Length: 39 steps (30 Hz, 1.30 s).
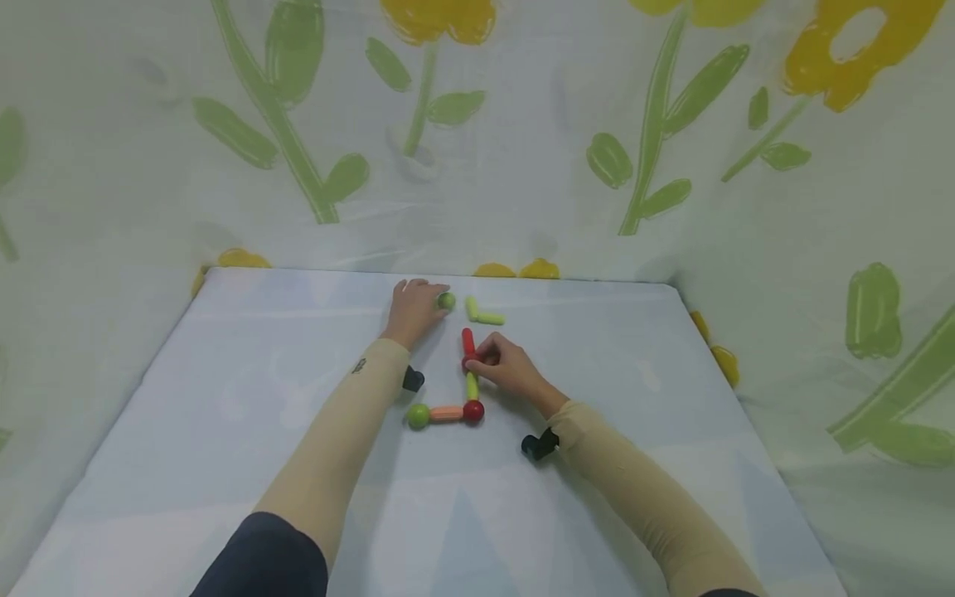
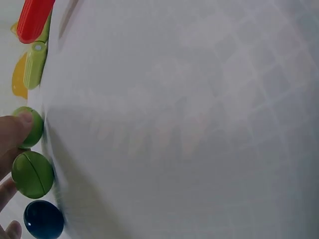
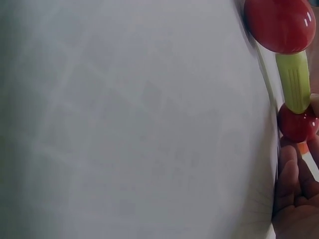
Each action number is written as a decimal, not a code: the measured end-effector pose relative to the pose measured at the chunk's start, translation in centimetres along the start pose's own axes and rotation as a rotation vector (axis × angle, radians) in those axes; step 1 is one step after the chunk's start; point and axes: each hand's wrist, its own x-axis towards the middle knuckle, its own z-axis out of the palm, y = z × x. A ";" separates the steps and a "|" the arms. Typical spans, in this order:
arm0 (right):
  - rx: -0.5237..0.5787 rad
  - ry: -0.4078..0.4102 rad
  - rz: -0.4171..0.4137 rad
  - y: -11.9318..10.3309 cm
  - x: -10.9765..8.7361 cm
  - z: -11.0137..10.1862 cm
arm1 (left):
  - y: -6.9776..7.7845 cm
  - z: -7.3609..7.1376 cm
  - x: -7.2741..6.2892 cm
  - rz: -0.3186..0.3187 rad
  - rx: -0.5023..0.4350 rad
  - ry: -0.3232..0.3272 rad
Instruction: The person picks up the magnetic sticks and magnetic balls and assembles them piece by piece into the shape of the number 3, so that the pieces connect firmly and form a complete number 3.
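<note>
My left hand (image 1: 416,313) reaches to the back of the table, its thumb and fingers around a green ball (image 1: 446,301). In the left wrist view the thumb presses on that green ball (image 2: 31,130); a second green ball (image 2: 33,174) and a dark blue ball (image 2: 44,220) sit beside the fingers. My right hand (image 1: 511,366) pinches a red ball (image 3: 298,124) between a lime stick (image 3: 294,82) and a red stick (image 1: 467,341). The lime stick's near end meets another red ball (image 1: 473,411), from which a peach stick (image 1: 447,414) runs left to a green ball (image 1: 419,416).
Two lime sticks (image 1: 490,318) lie at an angle behind the red stick. Black wrist cameras (image 1: 540,446) hang under both forearms. The white table (image 1: 627,514) ends at a flower-patterned curtain (image 1: 515,182) at the back and sides.
</note>
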 end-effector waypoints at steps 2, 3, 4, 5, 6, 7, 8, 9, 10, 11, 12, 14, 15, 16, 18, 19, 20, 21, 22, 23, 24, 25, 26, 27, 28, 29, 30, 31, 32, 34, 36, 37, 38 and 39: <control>0.000 0.000 -0.004 -0.1 0.0 0.0 | 0.1 0.0 -0.1 -0.009 -0.003 0.003; 0.000 0.000 -0.006 -0.2 -0.1 0.0 | 0.1 0.0 -0.1 -0.013 -0.004 0.008; 0.000 0.002 -0.009 -0.2 -0.1 0.0 | 0.1 0.0 -0.1 -0.017 -0.005 0.012; 0.000 0.003 -0.008 -0.2 -0.1 0.0 | 0.1 0.1 0.0 -0.019 -0.008 0.019; -0.002 0.003 -0.007 -0.3 -0.1 0.0 | 0.1 0.1 0.0 -0.020 -0.013 0.022; -0.004 0.005 -0.008 -0.2 -0.1 0.0 | 0.1 0.3 0.1 -0.020 -0.018 0.026; -0.002 0.007 -0.007 -0.2 -0.2 0.0 | 0.1 0.4 0.1 -0.017 -0.020 0.030; -0.002 0.006 -0.005 -0.2 -0.2 -0.1 | 0.1 0.5 0.1 -0.013 -0.024 0.034; -0.001 0.004 -0.006 -0.2 -0.2 0.0 | 0.1 0.5 0.1 -0.012 -0.029 0.037; 0.000 0.002 -0.005 -0.2 -0.2 0.0 | 0.1 0.6 0.0 -0.009 -0.029 0.038; 0.000 0.002 -0.007 -0.2 -0.2 0.0 | 0.1 0.6 -0.1 -0.007 -0.030 0.035; 0.003 0.003 -0.010 -0.1 -0.2 0.0 | 0.3 0.7 -0.3 -0.002 -0.029 0.023; 0.001 0.005 -0.011 -0.1 -0.2 -0.1 | 0.4 0.7 -0.4 0.000 -0.031 0.013; 0.000 0.007 -0.013 0.0 -0.2 -0.1 | 0.5 0.8 -0.4 0.002 -0.035 0.001; 0.002 0.012 -0.016 0.1 -0.3 -0.1 | 0.7 0.8 -0.7 0.011 -0.034 -0.022; 0.005 0.013 -0.020 0.1 -0.3 -0.2 | 0.8 0.8 -0.8 0.015 -0.031 -0.030; 0.006 0.012 -0.023 0.1 -0.3 -0.2 | 0.9 0.7 -1.0 0.020 -0.029 -0.035; 0.008 0.013 -0.026 0.1 -0.3 -0.2 | 0.9 0.7 -1.1 0.025 -0.029 -0.038; 0.010 0.012 -0.031 0.1 -0.3 -0.2 | 1.0 0.7 -1.3 0.030 -0.025 -0.040; 0.011 0.010 -0.036 0.1 -0.3 -0.1 | 1.0 0.7 -1.4 0.036 -0.016 -0.039; 0.012 0.008 -0.039 0.1 -0.3 -0.1 | 1.0 0.7 -1.6 0.041 -0.013 -0.038; 0.011 0.008 -0.044 0.1 -0.4 -0.1 | 1.1 0.7 -1.6 0.049 -0.013 -0.036; 0.009 0.009 -0.047 0.1 -0.4 -0.2 | 1.1 0.7 -1.7 0.057 -0.014 -0.034; 0.006 0.009 -0.051 0.1 -0.4 -0.2 | 1.2 0.7 -1.8 0.063 -0.016 -0.034; 0.004 0.010 -0.053 0.1 -0.4 -0.2 | 1.2 0.7 -1.9 0.068 -0.021 -0.034; 0.002 0.011 -0.055 0.1 -0.4 -0.2 | 1.3 0.6 -2.0 0.073 -0.025 -0.035; 0.000 0.012 -0.057 0.2 -0.4 -0.2 | 1.3 0.6 -2.1 0.077 -0.031 -0.037; -0.001 0.013 -0.059 0.2 -0.4 -0.2 | 1.4 0.6 -2.1 0.082 -0.033 -0.037; -0.003 0.014 -0.062 0.2 -0.4 -0.1 | 1.4 0.7 -2.2 0.083 -0.034 -0.039; -0.003 0.012 -0.068 0.2 -0.3 -0.1 | 1.4 0.8 -2.3 0.091 -0.027 -0.042; -0.001 0.010 -0.076 0.2 -0.4 -0.1 | 1.4 0.8 -2.3 0.101 -0.014 -0.047; 0.001 0.009 -0.079 0.2 -0.4 -0.2 | 1.4 0.9 -2.3 0.106 -0.010 -0.051; 0.002 0.008 -0.082 0.2 -0.4 -0.2 | 1.4 0.8 -2.4 0.110 -0.007 -0.055; 0.004 0.007 -0.085 0.2 -0.4 -0.2 | 1.4 0.8 -2.4 0.115 -0.003 -0.059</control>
